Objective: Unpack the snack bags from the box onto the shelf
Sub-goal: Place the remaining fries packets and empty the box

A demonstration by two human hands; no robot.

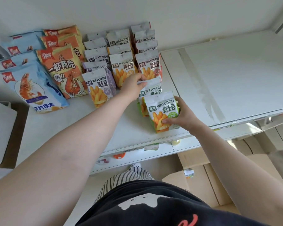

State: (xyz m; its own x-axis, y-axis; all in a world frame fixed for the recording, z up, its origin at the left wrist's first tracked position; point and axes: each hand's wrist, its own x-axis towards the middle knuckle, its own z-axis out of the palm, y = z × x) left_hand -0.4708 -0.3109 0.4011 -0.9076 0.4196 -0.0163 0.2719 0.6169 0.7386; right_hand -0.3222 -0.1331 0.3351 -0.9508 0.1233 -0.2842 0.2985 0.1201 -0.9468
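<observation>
Bright even light, soft shadows, wide-angle edge bending, slight blur.

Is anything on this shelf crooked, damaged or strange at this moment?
Nothing looks damaged or spilled. Only the two green-edged WATUDOU bags at the front are not yet in line: they stand at a slant to the rows behind, the left hand gripping the rear one's top, the right hand holding the front one.

The person is wearing a black T-shirt [153, 207] with white and red print, striped trousers [121, 178], arms showing bare.
</observation>
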